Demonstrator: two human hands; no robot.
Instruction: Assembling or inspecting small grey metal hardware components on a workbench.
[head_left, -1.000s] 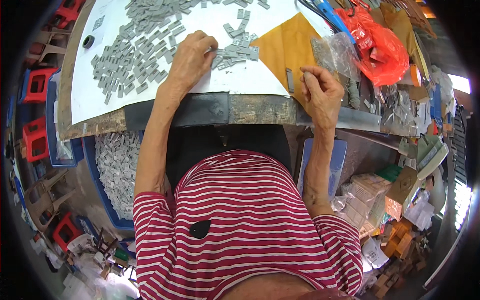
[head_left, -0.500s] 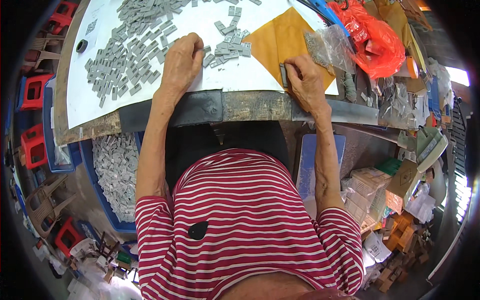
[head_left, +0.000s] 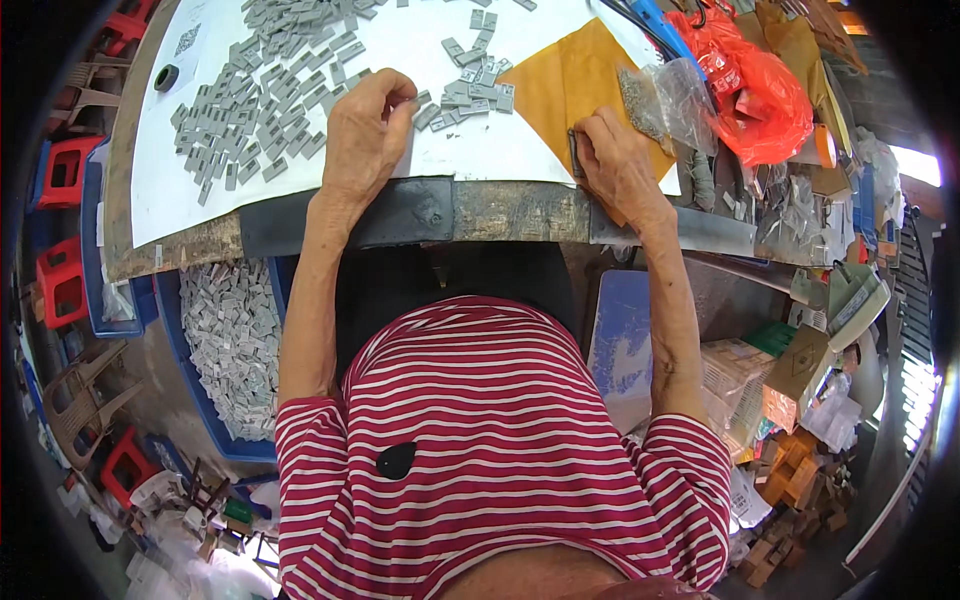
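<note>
My left hand [head_left: 368, 135] is over the white sheet [head_left: 480, 155], thumb and fingers pinched together. Whatever its fingertips hold, if anything, is too small to make out. Just right of those fingertips lies a small cluster of flat grey rectangular pieces [head_left: 468, 92]. On the left spreads a much larger batch of the same pieces [head_left: 262, 125]. At the right, my right hand [head_left: 618, 160] rests on a brown paper sheet [head_left: 555, 85], its fingers closed on a dark grey rectangular piece [head_left: 574, 153] standing close to edge-on.
A clear bag of tiny metal parts [head_left: 648, 105] lies beside my right hand, with a red plastic bag [head_left: 750, 90] behind. A black ring [head_left: 166, 78] sits at the far left. Below the table, a blue bin [head_left: 205, 400] holds many pale pieces; red stools [head_left: 65, 280] stand left.
My right hand has curled further over the dark grey piece, which now looks narrower and more edge-on. My left hand stays pinched near the cluster, shifted slightly right.
</note>
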